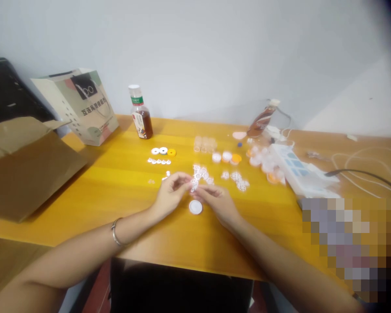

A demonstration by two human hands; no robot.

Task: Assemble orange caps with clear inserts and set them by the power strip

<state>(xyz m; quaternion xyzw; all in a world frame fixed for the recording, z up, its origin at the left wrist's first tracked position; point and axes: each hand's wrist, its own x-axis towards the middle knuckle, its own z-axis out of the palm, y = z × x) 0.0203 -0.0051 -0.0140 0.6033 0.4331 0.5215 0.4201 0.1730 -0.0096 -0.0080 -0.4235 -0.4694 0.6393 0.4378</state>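
Observation:
Between the fingertips of my left hand (174, 191) and my right hand (217, 202) is a small white openwork plastic piece (193, 186), pinched from both sides. Its exact kind is too blurred to tell. Just below my fingers a round white disc (196, 207) lies flat on the table. Right behind my hands is a loose cluster of white openwork pieces (202, 172), with more openwork pieces (239, 180) to the right. A few tiny white parts (167, 174) lie by my left fingers.
Behind are rows of small white parts (159, 161), round caps (163, 151), clear cups (205, 144) and lidded caps (227, 156). A drink bottle (141, 117), paper bag (84, 108) and cardboard box (29, 169) stand left. Right are a tilted bottle (262, 121), power strip (291, 163) and cables (361, 174).

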